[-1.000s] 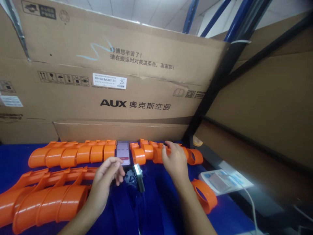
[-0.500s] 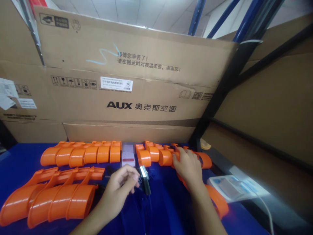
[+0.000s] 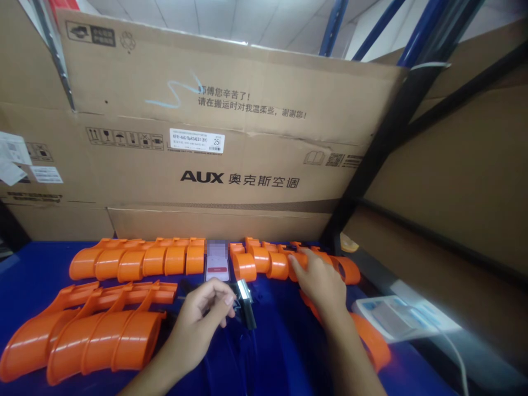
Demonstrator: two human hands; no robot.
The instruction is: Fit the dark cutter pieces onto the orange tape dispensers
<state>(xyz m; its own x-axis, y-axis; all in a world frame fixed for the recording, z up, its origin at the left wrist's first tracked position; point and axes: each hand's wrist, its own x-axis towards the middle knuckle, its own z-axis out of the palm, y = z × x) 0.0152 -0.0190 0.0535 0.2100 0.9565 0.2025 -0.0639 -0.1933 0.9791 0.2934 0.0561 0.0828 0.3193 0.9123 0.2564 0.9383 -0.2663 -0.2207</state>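
My left hand (image 3: pixel 208 312) is held over the blue surface, its fingers curled and thumb pressed to them. Whether anything small sits in that pinch I cannot make out. Just right of its fingertips is a black, silver-topped piece (image 3: pixel 247 309) with a cable running down from it. My right hand (image 3: pixel 324 283) reaches into the back right row of curved orange plastic parts (image 3: pixel 277 265). Its thumb and fingers close around one orange part (image 3: pixel 300 259), which the hand partly hides. More orange parts show beneath and beside the right forearm.
Rows of orange parts (image 3: pixel 105 341) lie at front left and back left. A phone (image 3: pixel 216 264) stands between the back rows. Cardboard (image 3: pixel 247 209) walls the back, with a dark rack post (image 3: pixel 358 176). At right is a white box with a cable (image 3: pixel 396 319).
My right hand has shifted slightly right and down among the orange parts, its fingers a little more bent. The left hand stays almost still.
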